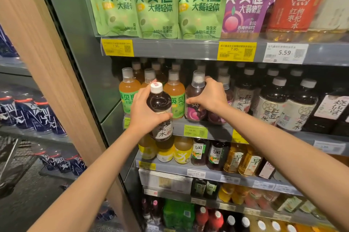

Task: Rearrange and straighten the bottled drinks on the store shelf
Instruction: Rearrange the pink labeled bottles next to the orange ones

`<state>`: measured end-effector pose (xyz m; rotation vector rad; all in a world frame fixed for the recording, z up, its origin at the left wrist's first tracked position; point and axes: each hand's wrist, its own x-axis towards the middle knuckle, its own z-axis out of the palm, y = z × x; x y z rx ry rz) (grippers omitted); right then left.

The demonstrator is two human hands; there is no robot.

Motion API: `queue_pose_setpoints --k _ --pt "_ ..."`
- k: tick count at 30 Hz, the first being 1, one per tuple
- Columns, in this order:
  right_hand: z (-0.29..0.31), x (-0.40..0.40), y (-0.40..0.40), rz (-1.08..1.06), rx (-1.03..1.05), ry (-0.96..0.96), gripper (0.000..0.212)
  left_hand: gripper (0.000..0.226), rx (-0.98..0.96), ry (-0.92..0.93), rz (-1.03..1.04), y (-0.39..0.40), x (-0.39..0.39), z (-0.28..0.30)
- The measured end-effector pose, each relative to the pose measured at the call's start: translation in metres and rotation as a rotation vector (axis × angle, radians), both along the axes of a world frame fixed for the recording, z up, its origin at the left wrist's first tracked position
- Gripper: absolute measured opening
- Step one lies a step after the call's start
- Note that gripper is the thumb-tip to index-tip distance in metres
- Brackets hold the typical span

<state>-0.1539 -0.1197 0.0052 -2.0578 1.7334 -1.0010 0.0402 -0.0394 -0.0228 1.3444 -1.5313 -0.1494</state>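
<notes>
My left hand point(146, 112) grips a dark red-bean-water bottle point(160, 107) with a white cap, held in the air in front of the middle shelf point(217, 130). My right hand point(209, 97) is curled round a purple-labelled bottle point(194, 99) that stands at the shelf's front. To the left of it stand orange drinks with green labels point(174, 95). Matching dark bottles with cream labels point(272, 103) line the shelf to the right.
Green pouches point(160, 7) and purple pouches point(245, 7) hang on the shelf above. Yellow and tea bottles point(182, 150) fill the shelf below. A wooden pillar point(43, 52) rises at left, with dark blue bottles point(28, 112) beyond it.
</notes>
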Motion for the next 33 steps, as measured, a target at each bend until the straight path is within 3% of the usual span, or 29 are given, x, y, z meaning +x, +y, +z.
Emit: queue_pose_setpoints --k 6,10,14,17,29,33 --pt "-0.004 0.005 -0.005 -0.037 0.091 0.004 0.087 0.096 -0.005 0.028 -0.036 0.000 0.001 0.005" --pt "-0.005 0.008 0.006 -0.035 -0.028 0.083 0.103 0.100 0.005 0.065 -0.031 -0.003 0.000 0.003" --pt "-0.024 0.003 0.025 0.073 -0.127 0.341 0.109 0.101 0.025 0.095 -0.024 -0.005 -0.002 -0.003" --pt "-0.031 0.002 0.026 0.072 -0.085 0.489 0.097 0.103 0.037 0.087 -0.024 -0.006 -0.003 -0.006" --pt "-0.039 0.015 0.007 -0.015 -0.114 0.435 0.096 0.096 0.070 0.151 -0.141 -0.008 -0.003 0.001" --pt "-0.037 -0.002 0.020 0.092 -0.104 0.183 0.092 0.095 0.135 0.152 -0.225 -0.008 -0.005 0.003"
